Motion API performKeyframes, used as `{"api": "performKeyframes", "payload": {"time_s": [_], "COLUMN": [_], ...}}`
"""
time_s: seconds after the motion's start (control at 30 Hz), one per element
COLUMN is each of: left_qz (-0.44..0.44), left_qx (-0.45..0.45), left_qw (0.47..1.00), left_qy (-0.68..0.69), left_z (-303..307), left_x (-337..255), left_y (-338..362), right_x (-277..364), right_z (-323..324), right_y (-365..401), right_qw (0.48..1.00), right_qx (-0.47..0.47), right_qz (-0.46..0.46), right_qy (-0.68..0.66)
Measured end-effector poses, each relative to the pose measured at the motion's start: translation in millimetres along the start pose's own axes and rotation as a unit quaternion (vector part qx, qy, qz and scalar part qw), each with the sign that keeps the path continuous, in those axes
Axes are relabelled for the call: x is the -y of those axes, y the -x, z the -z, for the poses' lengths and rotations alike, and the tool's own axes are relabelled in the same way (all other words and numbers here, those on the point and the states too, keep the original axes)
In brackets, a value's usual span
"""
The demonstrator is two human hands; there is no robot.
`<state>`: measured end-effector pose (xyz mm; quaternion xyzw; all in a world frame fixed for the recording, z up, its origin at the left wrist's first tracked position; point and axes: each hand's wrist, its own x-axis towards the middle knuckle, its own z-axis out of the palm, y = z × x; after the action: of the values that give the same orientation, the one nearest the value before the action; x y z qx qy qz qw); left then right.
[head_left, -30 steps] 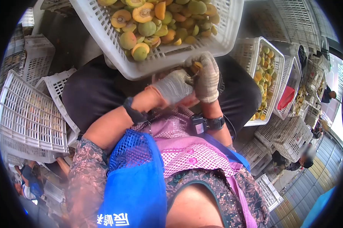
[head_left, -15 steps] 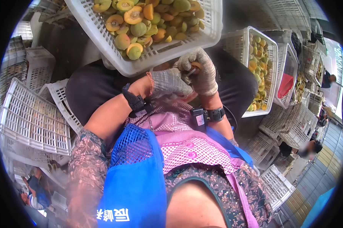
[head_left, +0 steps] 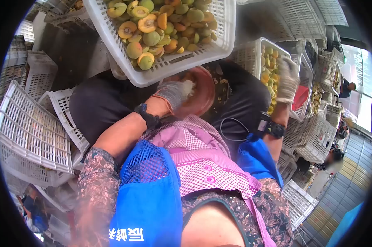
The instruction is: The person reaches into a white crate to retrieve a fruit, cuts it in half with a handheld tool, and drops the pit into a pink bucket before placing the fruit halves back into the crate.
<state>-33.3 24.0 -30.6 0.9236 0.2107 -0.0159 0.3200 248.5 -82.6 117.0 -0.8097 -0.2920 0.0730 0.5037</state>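
Note:
My left hand, in a grey knitted glove, reaches over a reddish bowl between my knees. Its fingers are blurred, and I cannot make out whether they hold anything. Over on the right, my right hand, in a pale glove smeared by motion, is above the near side of a white crate of fruit halves. Its fingers look stretched out with nothing visible in them. Straight ahead, a tilted white crate holds whole and halved yellow-orange fruit resembling apricots or peaches; some cut faces show pits.
White plastic crates are stacked at my left. More crates stand on the right, one with a red item in it. Other people are in the background. A thin cable loops by my right thigh.
My hands have parted from working together in front of me. The right has swung out to the side crate; the left has moved to the bowl, now uncovered. The view has shifted slightly.

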Motion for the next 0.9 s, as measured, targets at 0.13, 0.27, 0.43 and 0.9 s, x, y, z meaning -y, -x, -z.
{"api": "performKeyframes", "payload": {"time_s": [0.13,0.27,0.43,0.9], "left_qz": [-0.063,0.099,0.023,0.057], "left_qx": [-0.153,-0.041,-0.223,-0.147], "left_qw": [0.976,0.948,0.932,0.961], "left_qy": [0.145,0.298,0.286,0.226], "left_z": [-6,61,44,6], "left_x": [12,-1,12,0], "left_y": [-1,6,4,-13], "right_x": [-10,-12,-34,-13], "right_z": [-128,-244,-272,-141], "right_y": [15,38,24,93], "right_qw": [0.964,0.847,0.826,0.903], "right_qx": [0.239,0.359,0.414,0.339], "right_qz": [0.102,0.225,0.169,-0.125], "right_qy": [0.061,0.322,0.344,-0.234]}}
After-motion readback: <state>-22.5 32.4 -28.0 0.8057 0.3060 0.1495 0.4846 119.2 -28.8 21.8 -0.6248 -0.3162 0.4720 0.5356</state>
